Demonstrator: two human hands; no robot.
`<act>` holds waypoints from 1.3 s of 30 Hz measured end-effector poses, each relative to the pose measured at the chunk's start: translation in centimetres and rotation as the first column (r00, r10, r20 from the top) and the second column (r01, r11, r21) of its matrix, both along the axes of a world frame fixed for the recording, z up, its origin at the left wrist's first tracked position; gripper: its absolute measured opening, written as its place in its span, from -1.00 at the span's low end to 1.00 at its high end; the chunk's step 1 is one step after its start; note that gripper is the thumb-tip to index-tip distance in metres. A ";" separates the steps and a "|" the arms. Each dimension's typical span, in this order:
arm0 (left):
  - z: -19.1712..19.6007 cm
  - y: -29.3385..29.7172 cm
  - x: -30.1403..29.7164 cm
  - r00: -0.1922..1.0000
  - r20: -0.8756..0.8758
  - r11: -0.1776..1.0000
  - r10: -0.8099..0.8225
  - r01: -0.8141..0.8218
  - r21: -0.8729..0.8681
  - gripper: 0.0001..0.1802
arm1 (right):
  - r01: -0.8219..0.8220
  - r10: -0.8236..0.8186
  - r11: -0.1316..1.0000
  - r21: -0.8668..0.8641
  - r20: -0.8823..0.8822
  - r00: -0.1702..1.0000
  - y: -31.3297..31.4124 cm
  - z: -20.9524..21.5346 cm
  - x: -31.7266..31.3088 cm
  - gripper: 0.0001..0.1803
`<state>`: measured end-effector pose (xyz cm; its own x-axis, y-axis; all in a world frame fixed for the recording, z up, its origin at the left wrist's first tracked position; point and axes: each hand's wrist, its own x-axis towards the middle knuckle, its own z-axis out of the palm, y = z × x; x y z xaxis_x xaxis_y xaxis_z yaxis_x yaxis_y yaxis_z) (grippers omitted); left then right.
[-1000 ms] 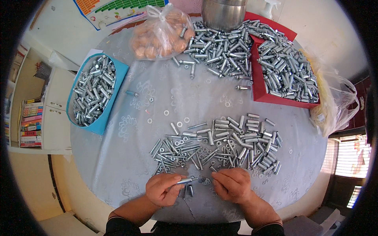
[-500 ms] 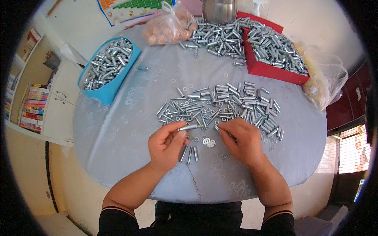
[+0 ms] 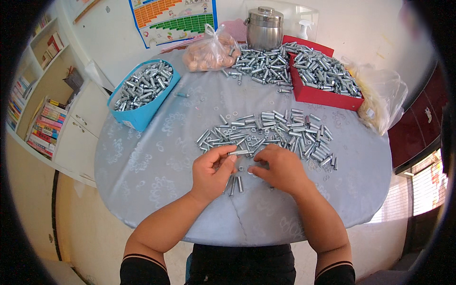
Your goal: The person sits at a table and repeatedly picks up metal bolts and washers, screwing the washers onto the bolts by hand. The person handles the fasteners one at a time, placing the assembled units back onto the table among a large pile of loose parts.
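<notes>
My left hand [image 3: 212, 172] pinches a silver sleeve anchor bolt [image 3: 241, 152] between thumb and fingers, its shank pointing right. Close to its tip is my right hand [image 3: 280, 170], thumb and forefinger apart, over a few flat washers [image 3: 250, 169] that it partly covers. I see nothing held in it, though its inner fingers are hidden. Below the hands, several anchor bolts [image 3: 239, 184] lie side by side on the grey cloth. Just beyond the hands spreads a loose pile of metal sleeves, bolts, nuts and washers [image 3: 270, 126].
A blue bin [image 3: 142, 121] full of anchors stands at the left. At the back are a bag of round brown items [image 3: 209, 54], a heap of anchors [image 3: 263, 64] and a steel pot [image 3: 265, 31]. A red box [image 3: 327, 99] of anchors and a plastic bag [image 3: 380, 107] stand right.
My right hand has moved left toward the bolt and washers, and its thumb and forefinger have parted. My left hand still holds the anchor bolt. The view has tilted up.
</notes>
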<state>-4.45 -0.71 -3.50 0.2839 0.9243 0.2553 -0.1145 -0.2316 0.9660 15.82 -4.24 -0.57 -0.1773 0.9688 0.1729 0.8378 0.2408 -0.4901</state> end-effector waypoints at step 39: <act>0.7 0.5 -0.7 0.985 0.128 0.975 -0.119 0.140 -0.170 -0.74 | -0.036 -0.067 0.982 -0.187 -0.517 0.853 -0.5 0.5 0.4 -0.87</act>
<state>-5.15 -0.26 -2.84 0.3819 0.9152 0.1286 -0.2465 -0.0332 0.9686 16.24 -4.70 -0.11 -0.0967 0.9938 0.0553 0.4511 0.0933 -0.8876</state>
